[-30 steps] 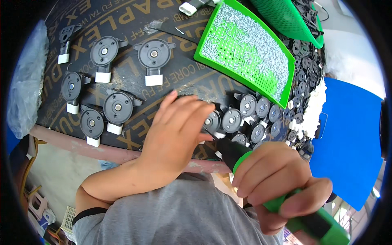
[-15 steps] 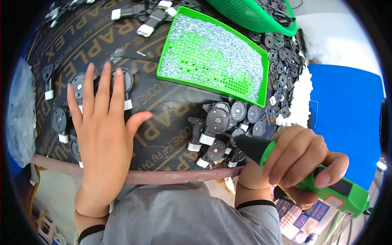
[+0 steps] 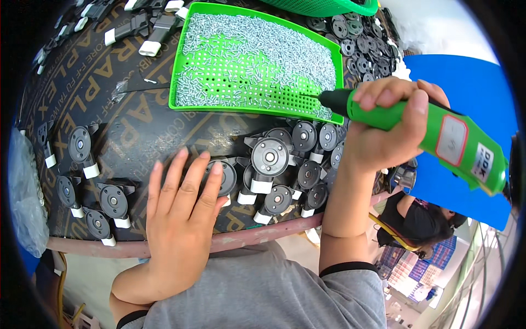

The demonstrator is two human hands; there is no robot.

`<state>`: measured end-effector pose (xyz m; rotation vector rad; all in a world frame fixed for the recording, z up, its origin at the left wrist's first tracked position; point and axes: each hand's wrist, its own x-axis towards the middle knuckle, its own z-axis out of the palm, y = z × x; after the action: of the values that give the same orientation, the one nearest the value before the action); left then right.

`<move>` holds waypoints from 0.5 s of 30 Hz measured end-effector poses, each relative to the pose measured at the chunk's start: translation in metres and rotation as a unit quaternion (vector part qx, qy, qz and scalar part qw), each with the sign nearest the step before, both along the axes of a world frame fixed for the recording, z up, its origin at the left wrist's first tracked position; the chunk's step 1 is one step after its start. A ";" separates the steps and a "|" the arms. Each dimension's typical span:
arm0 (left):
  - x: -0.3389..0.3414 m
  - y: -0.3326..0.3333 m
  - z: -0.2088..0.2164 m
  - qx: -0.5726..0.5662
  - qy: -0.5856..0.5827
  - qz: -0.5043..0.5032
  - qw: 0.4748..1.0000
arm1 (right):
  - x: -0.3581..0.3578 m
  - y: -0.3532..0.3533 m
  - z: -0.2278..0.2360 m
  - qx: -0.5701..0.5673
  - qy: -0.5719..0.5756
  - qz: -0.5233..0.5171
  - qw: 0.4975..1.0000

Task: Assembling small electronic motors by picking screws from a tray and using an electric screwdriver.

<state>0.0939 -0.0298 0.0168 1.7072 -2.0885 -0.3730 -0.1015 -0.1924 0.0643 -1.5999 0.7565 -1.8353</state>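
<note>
My left hand (image 3: 183, 225) lies palm down with its fingers stretched out. Its fingertips rest on or just over a dark grey disc-shaped part with a white end (image 3: 226, 176), which they partly cover. My right hand (image 3: 392, 123) is wrapped round a green electric screwdriver (image 3: 433, 129). The screwdriver's dark nose points left, and its thin bit reaches over the bare holes of a green perforated tray (image 3: 174, 82). Small silver screws (image 3: 263, 44) fill much of that tray. Whether the bit carries a screw is too small to tell.
Right of my left hand sits a cluster of disc-shaped parts (image 3: 271, 156); several more (image 3: 113, 202) stand at the left. Loose black discs (image 3: 361, 49) and a green basket (image 3: 329, 6) are at the far right. Beyond the table, a person (image 3: 419, 222) appears near a blue panel (image 3: 466, 120).
My right hand has carried the screwdriver from the cluster of parts up to the screw tray. My left hand has shifted right, from the left-hand parts toward the cluster. The view has also shifted.
</note>
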 end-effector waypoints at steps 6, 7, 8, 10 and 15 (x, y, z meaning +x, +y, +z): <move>0.001 0.002 -0.009 -0.018 0.068 -0.016 0.997 | -0.002 -0.007 -0.011 -0.006 0.013 0.003 1.000; 0.000 0.003 -0.010 -0.018 0.069 -0.015 0.997 | -0.002 -0.008 -0.011 -0.006 0.013 0.005 1.000; 0.001 0.003 -0.011 -0.023 0.090 -0.016 0.996 | -0.001 -0.009 -0.011 -0.010 -0.001 0.007 1.000; 0.001 0.003 -0.015 -0.027 0.113 -0.016 0.993 | -0.001 -0.009 -0.010 -0.013 -0.014 0.012 1.000; 0.004 0.003 -0.025 -0.066 0.166 -0.002 0.984 | -0.003 0.000 -0.003 0.008 -0.063 0.043 0.997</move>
<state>0.0980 -0.0267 -0.0081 1.4525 -1.8317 -0.4744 -0.1043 -0.1920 0.0617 -1.4682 0.6362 -1.8435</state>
